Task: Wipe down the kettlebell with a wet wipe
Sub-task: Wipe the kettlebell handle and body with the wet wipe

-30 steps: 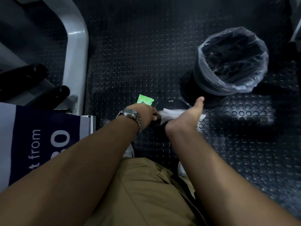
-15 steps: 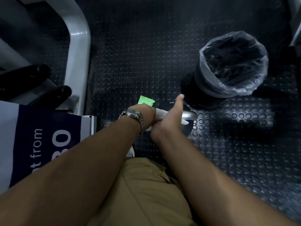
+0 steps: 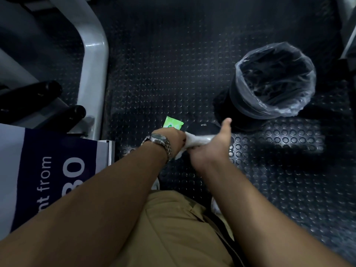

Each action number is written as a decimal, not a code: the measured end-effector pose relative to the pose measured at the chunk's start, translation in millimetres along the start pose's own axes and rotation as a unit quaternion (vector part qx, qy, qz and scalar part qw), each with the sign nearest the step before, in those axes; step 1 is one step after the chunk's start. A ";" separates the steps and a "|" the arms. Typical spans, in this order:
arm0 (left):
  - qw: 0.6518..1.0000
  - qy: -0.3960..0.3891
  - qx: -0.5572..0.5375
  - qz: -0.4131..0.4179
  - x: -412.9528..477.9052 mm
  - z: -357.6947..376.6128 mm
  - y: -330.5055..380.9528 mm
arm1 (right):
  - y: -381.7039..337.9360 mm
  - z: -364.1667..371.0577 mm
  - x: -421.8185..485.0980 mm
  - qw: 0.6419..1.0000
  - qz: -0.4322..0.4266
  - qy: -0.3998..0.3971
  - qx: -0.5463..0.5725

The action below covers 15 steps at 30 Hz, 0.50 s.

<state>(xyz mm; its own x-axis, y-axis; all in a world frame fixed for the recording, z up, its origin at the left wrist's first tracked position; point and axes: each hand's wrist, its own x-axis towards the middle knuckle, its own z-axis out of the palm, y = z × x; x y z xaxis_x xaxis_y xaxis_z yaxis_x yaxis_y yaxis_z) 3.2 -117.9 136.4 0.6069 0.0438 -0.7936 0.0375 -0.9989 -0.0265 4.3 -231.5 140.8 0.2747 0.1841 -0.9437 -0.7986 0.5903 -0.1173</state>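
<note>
The black kettlebell (image 3: 202, 125) stands on the floor between my hands, mostly hidden under them; only its dark top with a small white label shows. A white wet wipe (image 3: 196, 140) is stretched across its handle. My left hand (image 3: 170, 138), with a metal watch on the wrist, grips the wipe's left end, its fingers hidden. My right hand (image 3: 213, 145) is curled over the wipe's right part, thumb sticking out toward the bin.
A green wipe packet (image 3: 172, 123) lies on the studded rubber floor (image 3: 289, 170) just behind my left hand. A black bin (image 3: 238, 97) with a clear liner stands to the back right. A grey machine frame (image 3: 94, 74) and a blue-and-white sign (image 3: 48, 180) are on the left.
My right hand slid left along the handle with the wipe, then back to the right. My left hand stayed at the wipe's left end.
</note>
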 end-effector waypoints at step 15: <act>0.998 0.019 -0.060 -0.008 3.9 5.3 -5.3 | -23.9 -13.5 10.7 0.996 -0.031 0.000 0.078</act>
<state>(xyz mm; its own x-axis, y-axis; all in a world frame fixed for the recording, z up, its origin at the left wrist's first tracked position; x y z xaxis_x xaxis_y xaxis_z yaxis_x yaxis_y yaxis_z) 1.1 -112.4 130.2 0.6356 0.0624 -0.7695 0.1401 -0.9895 0.0355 19.0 -254.3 129.4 0.3217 0.1439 -0.9359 -0.6867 0.7159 -0.1260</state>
